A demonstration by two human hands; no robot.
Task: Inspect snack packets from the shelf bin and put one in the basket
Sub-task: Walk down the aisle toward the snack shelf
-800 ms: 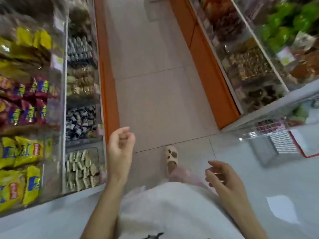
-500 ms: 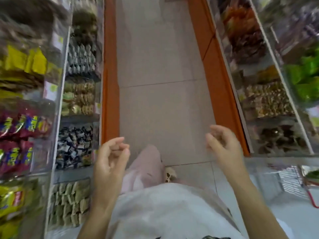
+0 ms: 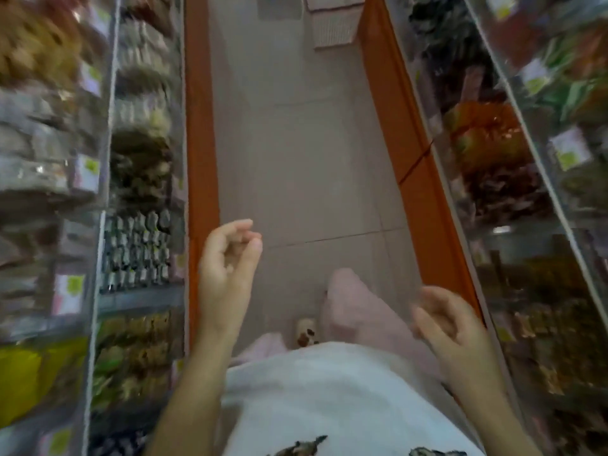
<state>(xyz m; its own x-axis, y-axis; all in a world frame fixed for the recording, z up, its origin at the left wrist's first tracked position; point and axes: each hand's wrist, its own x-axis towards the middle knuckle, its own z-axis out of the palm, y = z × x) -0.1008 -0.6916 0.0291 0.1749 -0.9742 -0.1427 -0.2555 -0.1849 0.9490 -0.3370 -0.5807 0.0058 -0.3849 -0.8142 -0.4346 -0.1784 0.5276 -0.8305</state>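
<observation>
A: What are the hands doing?
B: The left hand [image 3: 227, 258] and right hand [image 3: 450, 327] are hovering loosely curled, lower centre, gripping nothing.
A: And the snack packets [image 3: 135, 255]?
B: Sitting in shelf bins [image 3: 108, 166], left edge.

No legible text, motion blur throughout; white-and-green tags [image 3: 88, 174] on the left shelf bins [image 3: 141, 299] unreadable; right-side tags [image 3: 570, 149] likewise; shirt print [image 3: 299, 447] shows no letters.

Motion blur smears the shelf bins [image 3: 42, 133] and the right hand [image 3: 454, 330]; price labels [image 3: 569, 149] are unreadable.
</observation>
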